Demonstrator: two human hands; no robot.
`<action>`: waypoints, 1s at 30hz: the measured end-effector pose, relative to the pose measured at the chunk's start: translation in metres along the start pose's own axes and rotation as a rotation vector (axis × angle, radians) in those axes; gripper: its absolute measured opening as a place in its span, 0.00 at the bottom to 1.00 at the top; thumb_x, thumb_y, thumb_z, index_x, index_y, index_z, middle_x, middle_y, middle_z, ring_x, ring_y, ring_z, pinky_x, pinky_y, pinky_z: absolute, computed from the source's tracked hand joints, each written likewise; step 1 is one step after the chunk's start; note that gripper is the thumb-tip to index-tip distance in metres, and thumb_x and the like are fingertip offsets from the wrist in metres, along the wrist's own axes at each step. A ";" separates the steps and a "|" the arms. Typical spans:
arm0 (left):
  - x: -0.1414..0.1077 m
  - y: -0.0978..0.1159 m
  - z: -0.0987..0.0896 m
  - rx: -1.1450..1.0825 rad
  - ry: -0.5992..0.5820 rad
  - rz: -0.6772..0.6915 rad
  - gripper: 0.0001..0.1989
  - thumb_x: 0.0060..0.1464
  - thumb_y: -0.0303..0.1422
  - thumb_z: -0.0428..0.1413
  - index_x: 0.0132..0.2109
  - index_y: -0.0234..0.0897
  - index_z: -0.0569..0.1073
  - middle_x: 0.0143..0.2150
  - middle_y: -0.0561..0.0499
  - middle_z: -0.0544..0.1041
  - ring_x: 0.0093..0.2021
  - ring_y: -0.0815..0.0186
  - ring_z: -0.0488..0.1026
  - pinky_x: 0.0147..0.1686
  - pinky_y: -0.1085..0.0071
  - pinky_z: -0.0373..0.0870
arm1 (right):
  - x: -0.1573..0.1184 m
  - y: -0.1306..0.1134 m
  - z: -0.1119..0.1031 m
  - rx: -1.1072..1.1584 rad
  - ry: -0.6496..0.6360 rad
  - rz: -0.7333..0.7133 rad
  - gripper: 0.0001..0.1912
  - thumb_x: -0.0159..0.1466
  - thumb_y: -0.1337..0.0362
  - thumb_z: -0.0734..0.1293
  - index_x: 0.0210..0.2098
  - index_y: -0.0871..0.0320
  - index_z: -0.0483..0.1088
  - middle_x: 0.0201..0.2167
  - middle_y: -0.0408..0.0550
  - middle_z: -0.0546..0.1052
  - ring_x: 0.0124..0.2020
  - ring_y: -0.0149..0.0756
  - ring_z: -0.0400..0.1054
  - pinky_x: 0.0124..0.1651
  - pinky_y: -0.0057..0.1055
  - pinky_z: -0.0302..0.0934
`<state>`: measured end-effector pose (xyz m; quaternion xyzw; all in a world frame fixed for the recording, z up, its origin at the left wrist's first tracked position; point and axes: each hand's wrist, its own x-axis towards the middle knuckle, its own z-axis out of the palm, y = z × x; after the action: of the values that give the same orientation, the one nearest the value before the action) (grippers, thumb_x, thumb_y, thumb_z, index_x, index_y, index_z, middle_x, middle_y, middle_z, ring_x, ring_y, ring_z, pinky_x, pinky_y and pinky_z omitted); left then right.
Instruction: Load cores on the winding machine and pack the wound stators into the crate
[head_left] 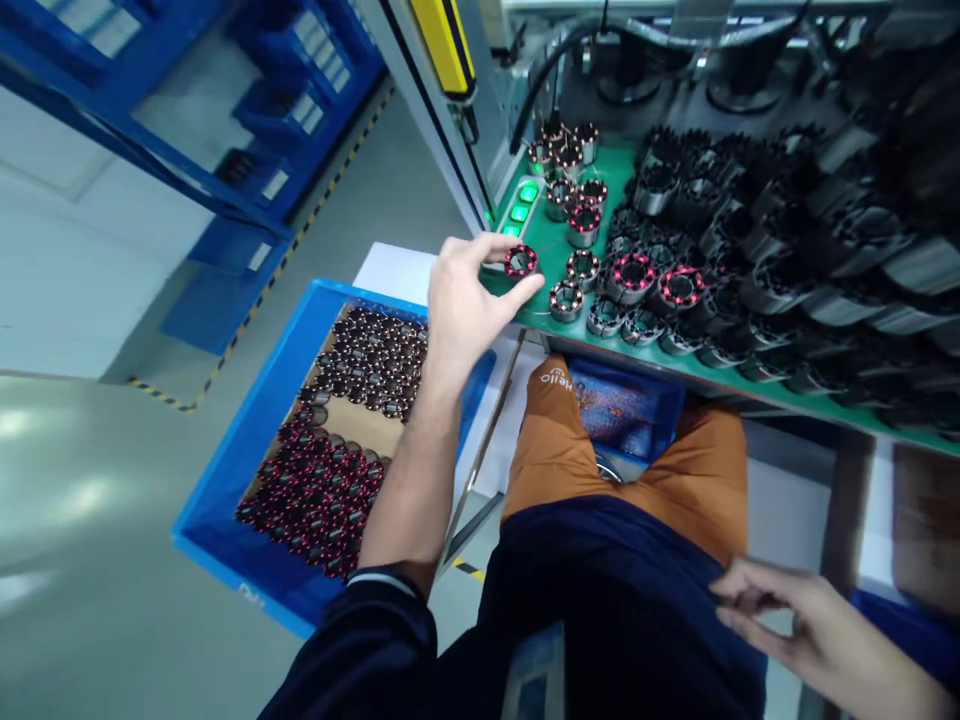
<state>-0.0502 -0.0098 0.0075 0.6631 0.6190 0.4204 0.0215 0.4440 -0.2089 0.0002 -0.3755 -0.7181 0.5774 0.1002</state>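
Observation:
My left hand (469,295) holds a small motor stator (520,261) with red-pink windings between thumb and fingers, at the left end of the green work surface (619,165). Beside it stand several stators with copper-coloured windings, among them one (566,300) just right of my thumb. Two red-wound stators, one (633,277) and another (682,288), sit farther right among dark, unwound-looking ones. Low on the right, my right hand (787,610) hangs near my lap, its fingers loosely curled and slightly apart, with nothing visible in them.
A blue bin (247,570) at my left holds rows of copper and red-wound stators over cardboard. Green-lit buttons (519,213) lie beside the metal post (427,110). Many dark stator cores (780,280) fill the right of the bench. Another blue bin (667,405) is below it.

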 end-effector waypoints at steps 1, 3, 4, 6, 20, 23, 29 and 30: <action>0.006 -0.005 0.007 0.009 -0.026 0.009 0.22 0.61 0.42 0.78 0.59 0.44 0.89 0.54 0.47 0.92 0.56 0.51 0.85 0.64 0.47 0.84 | -0.005 0.009 0.008 -0.032 0.040 0.042 0.13 0.66 0.51 0.84 0.46 0.45 0.86 0.33 0.45 0.88 0.29 0.51 0.86 0.31 0.35 0.83; 0.013 -0.006 0.014 0.019 -0.080 0.016 0.20 0.63 0.43 0.78 0.59 0.44 0.89 0.54 0.47 0.92 0.57 0.50 0.84 0.64 0.49 0.82 | -0.014 0.027 0.019 -0.095 0.125 0.174 0.14 0.67 0.47 0.83 0.46 0.45 0.89 0.34 0.46 0.89 0.31 0.49 0.88 0.33 0.32 0.83; 0.015 -0.003 0.013 0.019 -0.103 0.012 0.20 0.66 0.43 0.77 0.60 0.45 0.89 0.55 0.47 0.92 0.58 0.50 0.83 0.64 0.50 0.82 | -0.019 0.036 0.023 -0.113 0.159 0.239 0.15 0.69 0.45 0.81 0.47 0.46 0.90 0.35 0.47 0.89 0.33 0.47 0.89 0.34 0.30 0.82; 0.020 0.005 0.008 0.019 -0.122 0.006 0.20 0.72 0.43 0.74 0.66 0.45 0.87 0.56 0.47 0.90 0.57 0.52 0.83 0.66 0.52 0.81 | -0.026 0.051 0.027 -0.114 0.207 0.313 0.19 0.72 0.42 0.80 0.48 0.49 0.91 0.36 0.49 0.90 0.35 0.43 0.89 0.38 0.28 0.83; 0.121 0.054 0.031 0.334 -0.510 0.111 0.08 0.64 0.33 0.79 0.45 0.39 0.90 0.53 0.42 0.84 0.65 0.42 0.77 0.72 0.44 0.75 | -0.004 0.005 0.018 -0.062 0.120 0.315 0.18 0.76 0.45 0.76 0.52 0.50 0.90 0.41 0.50 0.91 0.40 0.42 0.90 0.40 0.28 0.82; 0.107 0.069 -0.011 0.367 -0.338 0.121 0.13 0.59 0.33 0.84 0.46 0.40 0.91 0.55 0.43 0.84 0.63 0.45 0.76 0.70 0.45 0.77 | -0.013 0.009 0.023 -0.012 0.148 0.336 0.19 0.77 0.43 0.75 0.49 0.50 0.89 0.37 0.48 0.89 0.38 0.42 0.88 0.45 0.31 0.84; 0.047 0.164 -0.087 0.129 -0.417 0.456 0.10 0.76 0.41 0.74 0.58 0.44 0.92 0.72 0.43 0.80 0.80 0.35 0.71 0.84 0.26 0.64 | 0.001 -0.018 0.006 0.225 0.425 0.315 0.23 0.79 0.40 0.78 0.59 0.51 0.85 0.43 0.50 0.91 0.41 0.41 0.88 0.49 0.34 0.85; 0.036 0.181 -0.086 0.072 -0.459 0.441 0.15 0.80 0.41 0.70 0.65 0.41 0.88 0.75 0.43 0.78 0.80 0.38 0.72 0.84 0.30 0.66 | 0.010 -0.029 -0.002 0.323 0.516 0.237 0.24 0.80 0.40 0.77 0.64 0.50 0.82 0.42 0.49 0.90 0.38 0.39 0.87 0.45 0.34 0.84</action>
<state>0.0407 -0.0641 0.1809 0.8591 0.4539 0.2323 0.0452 0.4259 -0.2028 0.0237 -0.5698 -0.5192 0.5772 0.2694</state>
